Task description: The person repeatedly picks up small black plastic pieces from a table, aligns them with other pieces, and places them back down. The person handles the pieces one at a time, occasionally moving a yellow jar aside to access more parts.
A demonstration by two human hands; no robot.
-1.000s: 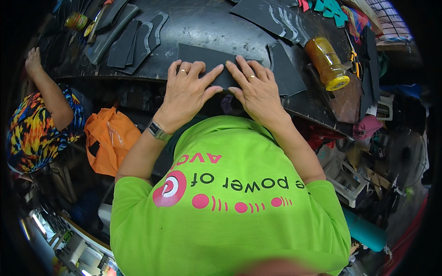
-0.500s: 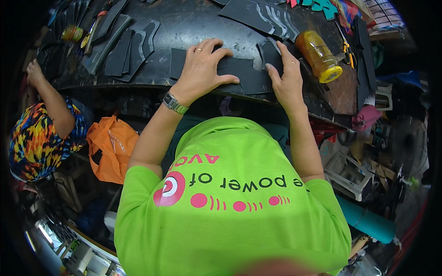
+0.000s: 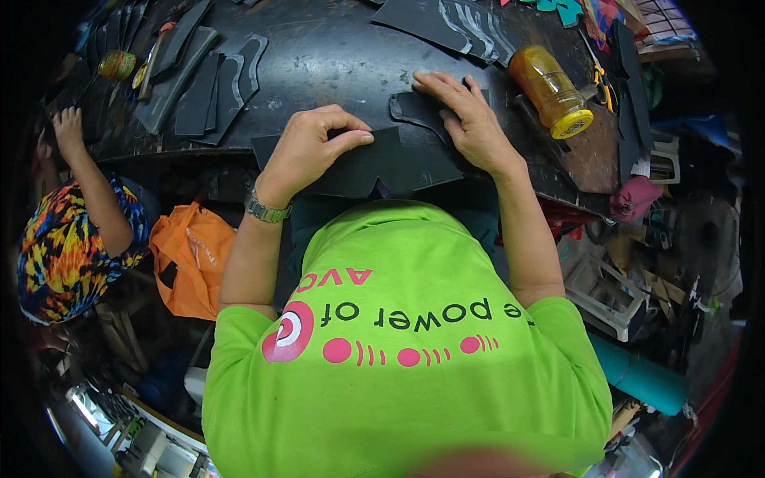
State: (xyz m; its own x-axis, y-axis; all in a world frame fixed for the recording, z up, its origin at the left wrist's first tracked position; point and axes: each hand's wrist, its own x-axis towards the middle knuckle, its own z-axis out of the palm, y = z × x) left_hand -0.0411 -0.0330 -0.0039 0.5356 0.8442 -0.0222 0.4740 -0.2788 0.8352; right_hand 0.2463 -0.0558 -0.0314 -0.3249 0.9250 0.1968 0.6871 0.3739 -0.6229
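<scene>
A flat black sheet piece (image 3: pixel 362 169) lies along the table's near side, its lower part reaching over the edge. My left hand (image 3: pixel 307 151) is bent over its upper left part, thumb and fingers closed on it. My right hand (image 3: pixel 476 127) holds a smaller curved black piece (image 3: pixel 416 109) between thumb and fingers, just above the sheet's upper right. Its index finger stretches along the top of that piece, and the hand covers the piece's right end. Whether the two pieces touch under my right hand is hidden.
A yellow-lidded jar of amber stuff (image 3: pixel 550 92) lies on its side at right, near orange-handled scissors (image 3: pixel 603 88). Black cut pieces with grey strips lie left (image 3: pixel 227 92) and far (image 3: pixel 434 28) on the dark table (image 3: pixel 319 60). A co-worker's arm (image 3: pixel 88 163) is at far left.
The black sheet has come left and nearer to me with my left hand. My right hand has moved left and turned the curved piece so that it points leftward.
</scene>
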